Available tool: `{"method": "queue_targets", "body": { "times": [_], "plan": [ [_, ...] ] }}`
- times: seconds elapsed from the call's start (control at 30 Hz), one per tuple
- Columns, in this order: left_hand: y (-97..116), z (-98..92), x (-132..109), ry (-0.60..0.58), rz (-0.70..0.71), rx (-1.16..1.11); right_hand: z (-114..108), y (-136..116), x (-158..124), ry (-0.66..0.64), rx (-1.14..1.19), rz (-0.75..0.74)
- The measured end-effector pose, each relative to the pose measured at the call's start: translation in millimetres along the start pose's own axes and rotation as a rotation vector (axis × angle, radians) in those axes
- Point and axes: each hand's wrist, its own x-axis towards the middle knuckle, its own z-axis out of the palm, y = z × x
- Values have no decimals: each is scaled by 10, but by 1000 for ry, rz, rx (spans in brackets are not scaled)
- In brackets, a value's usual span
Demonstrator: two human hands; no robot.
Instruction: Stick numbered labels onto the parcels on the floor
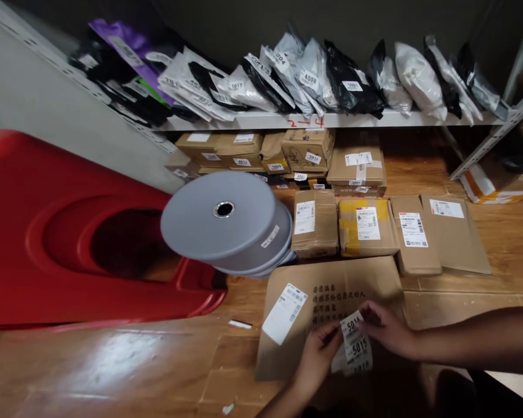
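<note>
My left hand (316, 354) and my right hand (387, 331) both pinch a strip of white number labels (356, 346) printed 5014 and 5015. The strip hangs just above a large flat brown cardboard parcel (331, 296) on the wooden floor. That parcel carries a white shipping label (284, 312) and dark printed characters. Both forearms come in from the lower right.
A grey round stool (226, 223) stands left of the parcel, beside a large red plastic object (70, 249). Several labelled brown boxes (366, 226) lie beyond. A white shelf (331, 119) holds several numbered mailer bags (314, 75). A scrap of paper (239, 324) lies on the floor.
</note>
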Motion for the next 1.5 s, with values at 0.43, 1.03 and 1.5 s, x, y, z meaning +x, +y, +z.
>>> {"method": "queue_targets", "body": {
  "times": [0.43,1.03,1.5],
  "plan": [
    [-162,-263,363,161,-55,-250,251,-170,636,174,-175,-197],
    [-31,-1369,1109,-61,-37,257,743,126,1867,686,-301,-243],
    [-143,-1197,838,75,-28,83,670,117,2022,879,-186,-173]
  ]
}}
